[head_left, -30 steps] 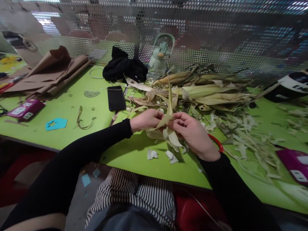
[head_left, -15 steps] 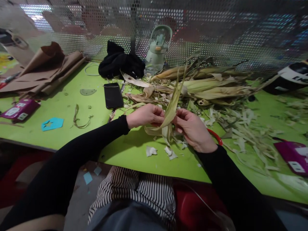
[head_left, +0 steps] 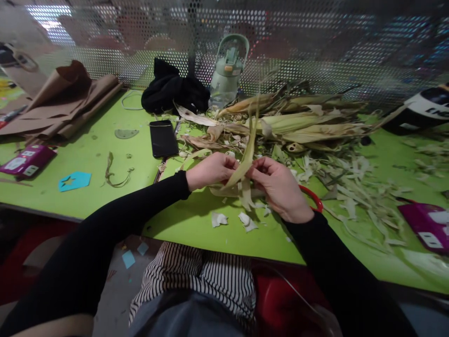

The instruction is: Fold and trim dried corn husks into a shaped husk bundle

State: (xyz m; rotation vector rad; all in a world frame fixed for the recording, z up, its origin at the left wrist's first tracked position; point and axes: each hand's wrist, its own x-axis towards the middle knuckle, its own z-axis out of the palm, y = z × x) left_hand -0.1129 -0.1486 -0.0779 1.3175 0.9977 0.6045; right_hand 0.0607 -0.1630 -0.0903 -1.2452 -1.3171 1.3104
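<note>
Over the green table, both hands meet at a long pale-green corn husk (head_left: 247,157). My left hand (head_left: 214,169) is closed on its left side, the fingertips partly hidden behind the husk. From the right, my right hand (head_left: 278,187) pinches the husk between thumb and fingers. The upper end of the husk stands up toward the back, and its lower end hangs in narrow strips. Beside my right wrist lies a red ring-shaped handle (head_left: 315,196). Small white husk scraps (head_left: 248,222) are on the table below the hands.
Behind the hands lies a heap of dried husks (head_left: 301,126), with shredded strips (head_left: 365,196) to the right. A green bottle (head_left: 224,75), black cloth (head_left: 173,89), phone (head_left: 163,138) and brown paper (head_left: 66,103) are farther back and left. Purple boxes (head_left: 426,227) sit at the sides.
The husk has shifted slightly left and looks narrower as it turns between my fingers. Both hands stay closed on it, my right hand moved a little left. The view has shifted slightly.
</note>
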